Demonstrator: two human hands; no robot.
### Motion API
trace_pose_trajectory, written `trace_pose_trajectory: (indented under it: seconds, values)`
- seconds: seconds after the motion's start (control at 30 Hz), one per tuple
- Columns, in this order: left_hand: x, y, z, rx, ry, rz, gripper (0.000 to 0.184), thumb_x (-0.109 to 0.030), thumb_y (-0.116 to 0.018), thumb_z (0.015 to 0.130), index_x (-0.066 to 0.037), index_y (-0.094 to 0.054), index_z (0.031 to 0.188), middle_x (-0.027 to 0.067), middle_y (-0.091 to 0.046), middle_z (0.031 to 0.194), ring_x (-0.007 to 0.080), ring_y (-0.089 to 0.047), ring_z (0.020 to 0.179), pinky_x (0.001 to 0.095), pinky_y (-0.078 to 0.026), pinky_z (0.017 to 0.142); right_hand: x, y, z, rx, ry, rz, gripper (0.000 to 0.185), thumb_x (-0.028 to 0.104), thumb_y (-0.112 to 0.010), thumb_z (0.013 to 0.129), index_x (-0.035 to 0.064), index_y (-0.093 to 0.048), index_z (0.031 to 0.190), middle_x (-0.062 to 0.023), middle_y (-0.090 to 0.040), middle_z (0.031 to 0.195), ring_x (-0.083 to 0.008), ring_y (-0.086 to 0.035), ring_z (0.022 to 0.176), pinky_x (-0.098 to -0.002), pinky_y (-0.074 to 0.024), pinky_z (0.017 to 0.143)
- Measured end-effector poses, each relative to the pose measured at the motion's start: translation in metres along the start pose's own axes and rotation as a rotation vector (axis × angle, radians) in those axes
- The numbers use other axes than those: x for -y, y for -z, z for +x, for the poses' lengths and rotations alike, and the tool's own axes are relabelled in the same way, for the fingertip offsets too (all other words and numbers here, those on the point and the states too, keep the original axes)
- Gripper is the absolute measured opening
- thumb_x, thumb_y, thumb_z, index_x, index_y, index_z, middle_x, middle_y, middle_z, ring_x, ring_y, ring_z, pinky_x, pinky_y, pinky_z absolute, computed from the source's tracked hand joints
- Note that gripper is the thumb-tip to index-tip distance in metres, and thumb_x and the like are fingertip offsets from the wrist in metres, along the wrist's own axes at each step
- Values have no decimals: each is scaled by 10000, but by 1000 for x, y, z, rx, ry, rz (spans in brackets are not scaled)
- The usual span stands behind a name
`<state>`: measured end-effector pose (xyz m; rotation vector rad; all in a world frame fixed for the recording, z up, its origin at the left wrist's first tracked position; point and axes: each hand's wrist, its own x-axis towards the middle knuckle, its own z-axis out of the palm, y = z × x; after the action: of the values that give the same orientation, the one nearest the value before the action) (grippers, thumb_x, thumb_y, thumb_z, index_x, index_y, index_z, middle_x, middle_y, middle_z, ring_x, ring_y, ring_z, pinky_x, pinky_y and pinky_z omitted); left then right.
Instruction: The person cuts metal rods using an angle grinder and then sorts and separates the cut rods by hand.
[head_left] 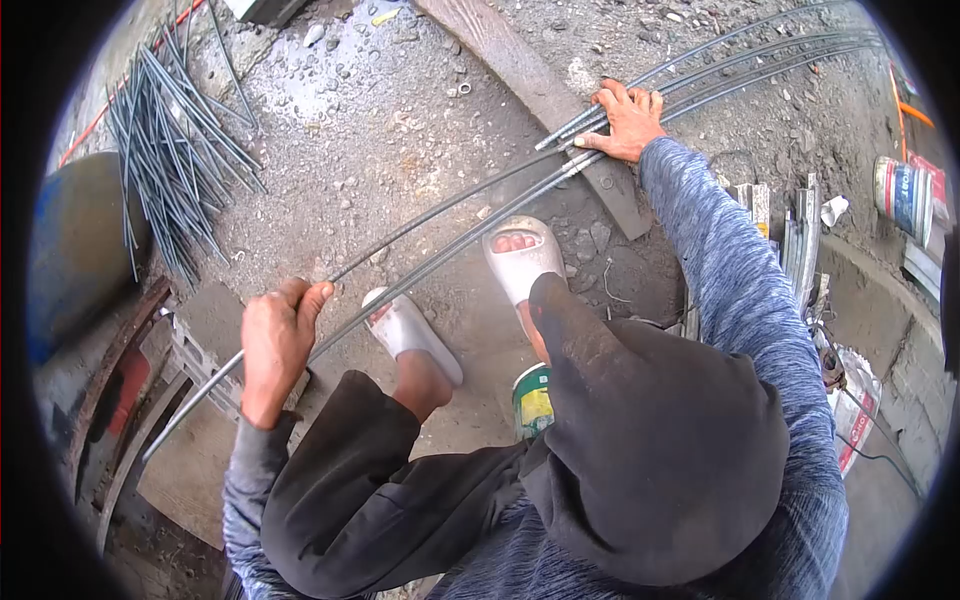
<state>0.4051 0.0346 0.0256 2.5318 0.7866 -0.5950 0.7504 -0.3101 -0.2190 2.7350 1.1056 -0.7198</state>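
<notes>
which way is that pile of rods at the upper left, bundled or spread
Spread, by the look of it: the pile of rods fans out, with rods crossing at different angles, and no tie shows around it.

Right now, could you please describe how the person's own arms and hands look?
The right sleeve is long, streaked blue, grey and white. The left sleeve has the same streaks, with a darker, plain grey area near the cuff. Both the left hand and right hand are without gloves; no ring shows.
</notes>
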Motion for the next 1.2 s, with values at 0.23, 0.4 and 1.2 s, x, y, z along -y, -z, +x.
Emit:
trace_pose_trajectory:
  seconds: [0.23, 0.4, 1.2]
  values:
    - [77, -104, -7, -83, 4, -31, 375, -391, -699, 962, -37, -724, 840, 227, -624, 651, 391, -649, 603, 481, -478, 558, 0, 4, 1, -42, 47, 128, 949, 815, -694, 708, 160, -574, 1385, -99, -418, 1552, -453, -338, 1419, -692, -62, 1168]
    - [85, -112, -7, -96, -19, 47, 430, -444, -685, 957, -31, -722, 843, 248, -641, 707, 423, -668, 672, 506, -494, 602, 2, 9, -2, -36, 33, 121, 937, 786, -722, 703, 167, -566, 1388, -114, -403, 1563, -470, -326, 1432, -721, -67, 1167]
    - [78, -169, -46, 47, 165, -625, 401, -335, -606, 1028, 43, -736, 993, 207, -695, 820, 274, -650, 755, 413, -504, 711, -5, -4, -5, -210, 117, 166, 847, 703, -724, 733, 138, -605, 1353, -152, -450, 1552, -416, -339, 1435, -613, -192, 1153]
